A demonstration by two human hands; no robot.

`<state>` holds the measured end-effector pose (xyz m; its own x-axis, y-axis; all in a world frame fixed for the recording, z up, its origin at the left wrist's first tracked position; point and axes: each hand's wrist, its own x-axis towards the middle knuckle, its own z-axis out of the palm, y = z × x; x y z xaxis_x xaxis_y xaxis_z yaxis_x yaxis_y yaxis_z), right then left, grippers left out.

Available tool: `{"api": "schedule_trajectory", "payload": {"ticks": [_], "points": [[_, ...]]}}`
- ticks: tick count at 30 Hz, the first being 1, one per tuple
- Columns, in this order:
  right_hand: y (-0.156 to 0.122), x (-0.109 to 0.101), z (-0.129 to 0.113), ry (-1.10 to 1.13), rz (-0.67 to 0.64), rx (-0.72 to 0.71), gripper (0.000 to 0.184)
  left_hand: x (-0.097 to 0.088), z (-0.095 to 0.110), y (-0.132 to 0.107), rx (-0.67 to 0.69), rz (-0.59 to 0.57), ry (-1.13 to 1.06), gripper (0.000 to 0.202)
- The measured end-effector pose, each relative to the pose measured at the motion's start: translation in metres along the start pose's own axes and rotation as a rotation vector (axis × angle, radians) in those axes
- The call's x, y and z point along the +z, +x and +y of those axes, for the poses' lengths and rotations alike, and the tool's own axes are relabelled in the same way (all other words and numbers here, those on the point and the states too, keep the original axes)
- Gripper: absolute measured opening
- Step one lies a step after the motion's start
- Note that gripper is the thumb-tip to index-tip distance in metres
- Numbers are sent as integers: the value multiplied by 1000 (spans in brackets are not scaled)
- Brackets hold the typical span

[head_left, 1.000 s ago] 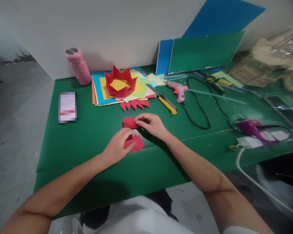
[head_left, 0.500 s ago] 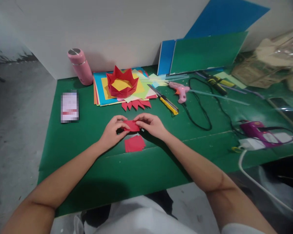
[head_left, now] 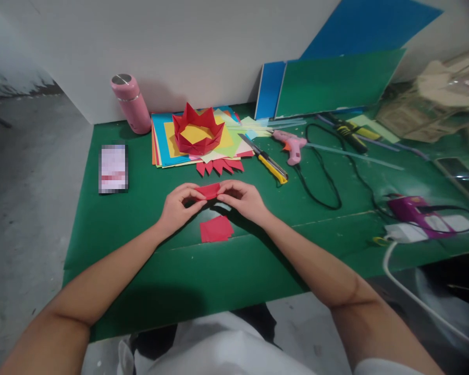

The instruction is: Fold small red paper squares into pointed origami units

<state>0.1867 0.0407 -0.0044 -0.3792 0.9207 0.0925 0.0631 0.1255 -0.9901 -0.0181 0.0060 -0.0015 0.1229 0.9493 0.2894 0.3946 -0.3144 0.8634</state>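
So the person has a small piece of red paper (head_left: 209, 191) pinched between both hands, just above the tabletop (head_left: 121, 219). Left hand (head_left: 182, 204) has one end in a narrow thumb-and-finger grip, right hand (head_left: 242, 200) has the other end the same way. The paper looks a bit bent, so my read is it's at the folding or creasing stage, though the fingers cover too much to tell which fold.

Next move probably calls for getting the edges lined up, then even pressure along the crease without letting either end slip. Nearer the person, a little stack of red pieces (head_left: 216, 229) lies flat, apart from both hands. Further back there's a row of pointed red pieces (head_left: 221, 166), with a spiky red paper ring (head_left: 197, 146) on the coloured sheets (head_left: 162, 152) behind it.
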Motion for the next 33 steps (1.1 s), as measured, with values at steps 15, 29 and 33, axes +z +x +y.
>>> {"api": "schedule_trajectory", "payload": {"ticks": [15, 29, 33], "points": [[-5, 11, -4, -19, 101, -19, 24, 6, 7, -1, -105, 35, -75, 25], [-7, 14, -5, -41, 113, -83, 18, 8, 7, -3, -80, -13, -25, 13], [-8, 15, -7, -41, 128, -79, 17, 8, 8, -4, -102, -13, -5, 10]]}}
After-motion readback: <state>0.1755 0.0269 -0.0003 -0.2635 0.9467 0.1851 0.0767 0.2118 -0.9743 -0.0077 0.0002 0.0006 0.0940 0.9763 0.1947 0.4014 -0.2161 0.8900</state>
